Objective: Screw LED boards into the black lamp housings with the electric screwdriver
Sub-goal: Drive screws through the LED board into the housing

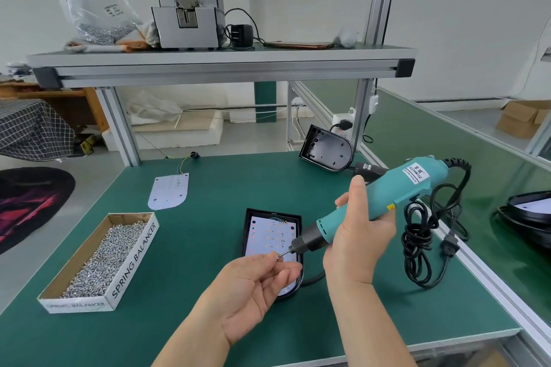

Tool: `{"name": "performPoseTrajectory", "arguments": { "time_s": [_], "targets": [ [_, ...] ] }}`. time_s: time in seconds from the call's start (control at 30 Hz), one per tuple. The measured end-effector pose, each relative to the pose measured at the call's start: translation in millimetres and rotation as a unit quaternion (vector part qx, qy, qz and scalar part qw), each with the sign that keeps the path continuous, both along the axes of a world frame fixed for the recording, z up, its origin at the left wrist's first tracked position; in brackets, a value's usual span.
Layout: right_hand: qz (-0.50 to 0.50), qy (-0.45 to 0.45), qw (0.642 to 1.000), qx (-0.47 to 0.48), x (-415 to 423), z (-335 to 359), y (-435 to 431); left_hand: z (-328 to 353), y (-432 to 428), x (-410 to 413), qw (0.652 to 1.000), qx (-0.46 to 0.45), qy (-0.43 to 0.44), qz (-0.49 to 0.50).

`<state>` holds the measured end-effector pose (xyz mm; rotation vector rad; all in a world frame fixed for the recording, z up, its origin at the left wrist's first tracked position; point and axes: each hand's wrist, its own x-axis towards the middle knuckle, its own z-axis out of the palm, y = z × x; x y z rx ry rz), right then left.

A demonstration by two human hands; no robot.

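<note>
A black lamp housing lies on the green bench in front of me with a white LED board seated inside it. My right hand grips a teal electric screwdriver, tilted so its bit points down-left over the board. My left hand, palm up, pinches a small screw right at the bit's tip, hiding the housing's near end. A second, empty black housing leans at the back right. A loose LED board with wires lies at the back left.
An open cardboard box full of small silver screws sits at the left. The screwdriver's coiled black cable lies at the right near the bench's aluminium edge. A raised shelf carries a grey screw feeder. More black parts lie far right.
</note>
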<state>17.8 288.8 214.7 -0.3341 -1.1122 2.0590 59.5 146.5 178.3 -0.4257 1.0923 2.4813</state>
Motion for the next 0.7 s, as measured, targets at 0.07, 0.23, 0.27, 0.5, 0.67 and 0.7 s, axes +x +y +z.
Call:
{"name": "performPoseTrajectory", "arguments": {
  "time_s": [0.07,0.23,0.27,0.5,0.67,0.7],
  "targets": [
    [0.000,-0.001,1.000,0.002,0,-1,0,-1,0,0,1.000,-0.002,0.001,0.000],
    [-0.006,-0.003,1.000,0.001,-1,-2,-1,-3,3,1,1.000,-0.009,0.019,0.008],
    [-0.007,-0.005,1.000,0.000,-1,-3,-2,-4,4,2,0.999,-0.017,0.030,0.012],
    [-0.012,-0.029,0.998,-0.053,-5,1,-1,-7,22,6,0.986,-0.065,0.128,0.084],
    [0.002,-0.032,0.996,-0.083,-10,-1,2,-9,23,9,0.969,-0.110,0.204,0.089],
    [0.005,-0.032,0.996,-0.088,-12,-1,3,-10,23,8,0.966,-0.116,0.217,0.083]
  ]
}}
